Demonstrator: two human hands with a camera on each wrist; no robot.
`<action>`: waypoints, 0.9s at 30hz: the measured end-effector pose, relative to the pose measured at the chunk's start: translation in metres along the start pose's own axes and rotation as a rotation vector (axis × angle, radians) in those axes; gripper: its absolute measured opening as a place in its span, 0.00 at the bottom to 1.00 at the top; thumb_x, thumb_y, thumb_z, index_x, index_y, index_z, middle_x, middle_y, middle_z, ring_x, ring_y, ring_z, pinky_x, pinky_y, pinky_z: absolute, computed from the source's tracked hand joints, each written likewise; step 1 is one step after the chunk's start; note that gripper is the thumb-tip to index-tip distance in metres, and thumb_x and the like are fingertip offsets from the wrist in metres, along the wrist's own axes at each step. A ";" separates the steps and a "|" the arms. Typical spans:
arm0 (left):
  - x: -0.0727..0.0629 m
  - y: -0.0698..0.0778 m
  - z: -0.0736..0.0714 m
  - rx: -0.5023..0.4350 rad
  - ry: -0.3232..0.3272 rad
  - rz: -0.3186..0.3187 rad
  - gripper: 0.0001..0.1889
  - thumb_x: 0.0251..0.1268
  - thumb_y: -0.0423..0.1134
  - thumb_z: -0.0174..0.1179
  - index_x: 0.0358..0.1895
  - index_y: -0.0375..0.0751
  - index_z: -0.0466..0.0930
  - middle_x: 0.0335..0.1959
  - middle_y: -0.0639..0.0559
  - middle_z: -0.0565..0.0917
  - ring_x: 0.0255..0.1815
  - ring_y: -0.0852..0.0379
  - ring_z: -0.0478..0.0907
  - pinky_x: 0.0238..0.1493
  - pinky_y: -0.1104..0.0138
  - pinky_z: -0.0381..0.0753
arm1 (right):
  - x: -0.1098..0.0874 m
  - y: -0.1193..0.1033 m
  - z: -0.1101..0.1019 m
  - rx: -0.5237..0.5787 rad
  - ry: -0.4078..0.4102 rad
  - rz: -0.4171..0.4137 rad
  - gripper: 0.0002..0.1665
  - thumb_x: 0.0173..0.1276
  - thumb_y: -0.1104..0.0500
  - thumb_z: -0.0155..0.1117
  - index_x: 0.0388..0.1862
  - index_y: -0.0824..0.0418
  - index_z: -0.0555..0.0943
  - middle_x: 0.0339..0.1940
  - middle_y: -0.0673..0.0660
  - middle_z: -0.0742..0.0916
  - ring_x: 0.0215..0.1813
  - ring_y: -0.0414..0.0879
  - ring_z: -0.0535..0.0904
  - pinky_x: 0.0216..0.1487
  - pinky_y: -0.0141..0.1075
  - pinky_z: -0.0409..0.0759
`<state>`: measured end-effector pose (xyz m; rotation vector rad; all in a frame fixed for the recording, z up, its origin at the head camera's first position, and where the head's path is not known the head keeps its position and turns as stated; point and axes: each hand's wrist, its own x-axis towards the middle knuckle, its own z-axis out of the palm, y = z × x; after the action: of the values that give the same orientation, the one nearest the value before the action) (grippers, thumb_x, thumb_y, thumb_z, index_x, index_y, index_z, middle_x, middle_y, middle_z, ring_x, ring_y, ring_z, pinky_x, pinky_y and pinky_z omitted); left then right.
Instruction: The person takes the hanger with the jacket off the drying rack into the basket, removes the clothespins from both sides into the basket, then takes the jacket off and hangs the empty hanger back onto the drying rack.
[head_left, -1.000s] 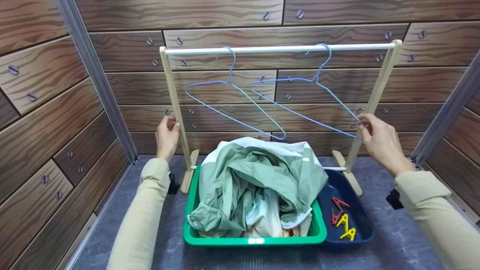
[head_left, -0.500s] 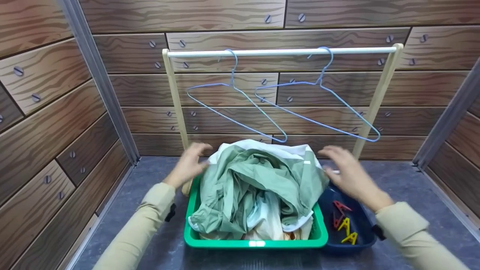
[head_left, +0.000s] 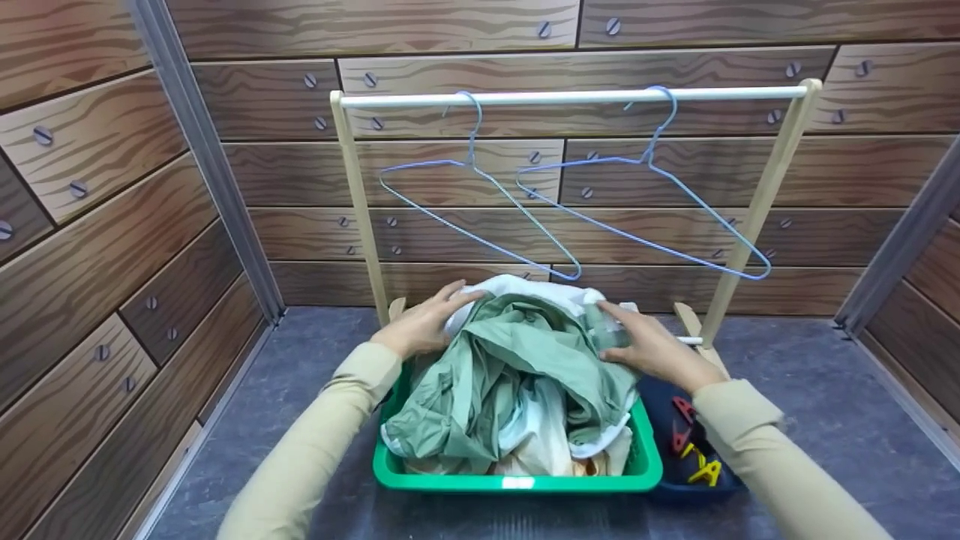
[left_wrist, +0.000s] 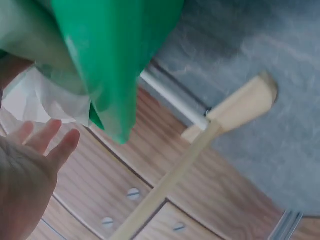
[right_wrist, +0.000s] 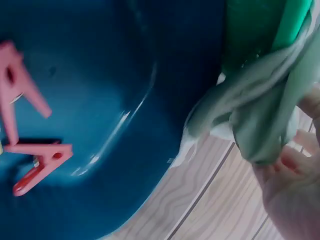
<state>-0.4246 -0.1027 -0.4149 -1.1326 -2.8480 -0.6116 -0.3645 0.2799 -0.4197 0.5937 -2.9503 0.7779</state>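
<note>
A heap of crumpled clothes lies in a green basket (head_left: 450, 483), with a sage-green garment with white parts (head_left: 525, 337) on top. My left hand (head_left: 424, 322) reaches over the garment's left side, fingers extended; in the left wrist view its fingers are spread beside the white cloth (left_wrist: 60, 100). On the right side, my right hand (head_left: 649, 345) has a fold of the green garment (right_wrist: 260, 120) between thumb and fingers. Parts of both hands' contact are hidden by cloth. The bulk of the garment still rests in the basket.
Behind the basket stands a wooden rack with a white rail (head_left: 570, 97). Two blue wire hangers, a left hanger (head_left: 480, 244) and a right hanger (head_left: 637, 247), hang from it. A dark blue tray (head_left: 667, 480) at the right holds red clothespins (head_left: 681, 409) and yellow clothespins (head_left: 705, 472).
Both hands have come down and inward from the rack and right hanger to the garment. The right hanger now hangs free, its lower end further right. The garment's right side has shifted.
</note>
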 end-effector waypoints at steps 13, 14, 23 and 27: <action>0.022 0.001 0.007 0.097 -0.035 -0.033 0.08 0.65 0.31 0.59 0.43 0.45 0.85 0.42 0.46 0.86 0.45 0.47 0.82 0.49 0.54 0.79 | 0.038 -0.007 0.011 -0.109 -0.015 -0.133 0.33 0.63 0.70 0.64 0.68 0.68 0.70 0.58 0.69 0.79 0.60 0.65 0.74 0.61 0.57 0.69; 0.022 0.001 0.008 0.100 -0.024 -0.036 0.06 0.64 0.30 0.59 0.38 0.43 0.85 0.38 0.46 0.86 0.41 0.47 0.82 0.46 0.54 0.79 | 0.038 -0.006 0.013 -0.133 0.011 -0.146 0.27 0.63 0.70 0.64 0.63 0.68 0.74 0.53 0.68 0.81 0.55 0.64 0.76 0.57 0.56 0.72; 0.026 0.001 0.008 0.125 0.111 -0.046 0.16 0.52 0.19 0.56 0.15 0.44 0.77 0.16 0.55 0.73 0.21 0.56 0.67 0.28 0.63 0.70 | 0.037 -0.009 0.028 -0.279 0.231 -0.063 0.07 0.62 0.71 0.64 0.37 0.62 0.82 0.29 0.56 0.75 0.31 0.51 0.73 0.31 0.46 0.72; 0.026 0.001 0.004 0.142 0.152 -0.044 0.16 0.52 0.22 0.57 0.14 0.46 0.72 0.16 0.57 0.70 0.21 0.56 0.66 0.27 0.62 0.68 | 0.037 -0.012 0.028 -0.307 0.321 -0.053 0.08 0.62 0.69 0.64 0.40 0.62 0.83 0.29 0.58 0.79 0.31 0.55 0.76 0.30 0.50 0.74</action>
<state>-0.4423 -0.0837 -0.4141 -0.9616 -2.7435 -0.4662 -0.3923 0.2439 -0.4335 0.4710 -2.6680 0.3618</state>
